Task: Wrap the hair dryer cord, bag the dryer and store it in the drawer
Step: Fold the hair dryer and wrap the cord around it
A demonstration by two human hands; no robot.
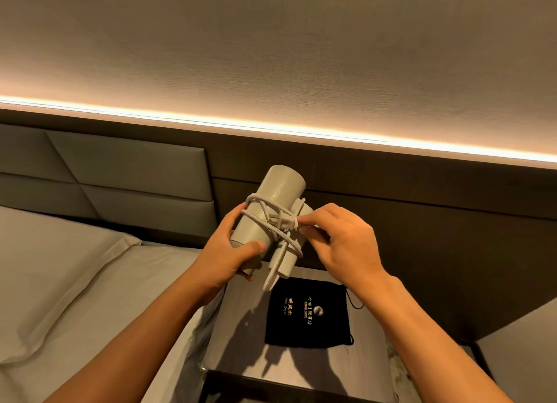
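Midair, left hand (232,249) gripping dryer (271,210), right fingers (304,222) pinching cord (271,219), bag (307,312) flat below

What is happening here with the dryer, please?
A person is holding a pale hair dryer above a bedside table. The left hand grips the barrel, and the right hand pinches the plug end of the cord, which is already wound around the body. The black drawstring bag lies flat on the table, not yet used.

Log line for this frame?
phase: cord wrapping | left hand: grips hair dryer | right hand: pinches cord end | bag: flat on nightstand
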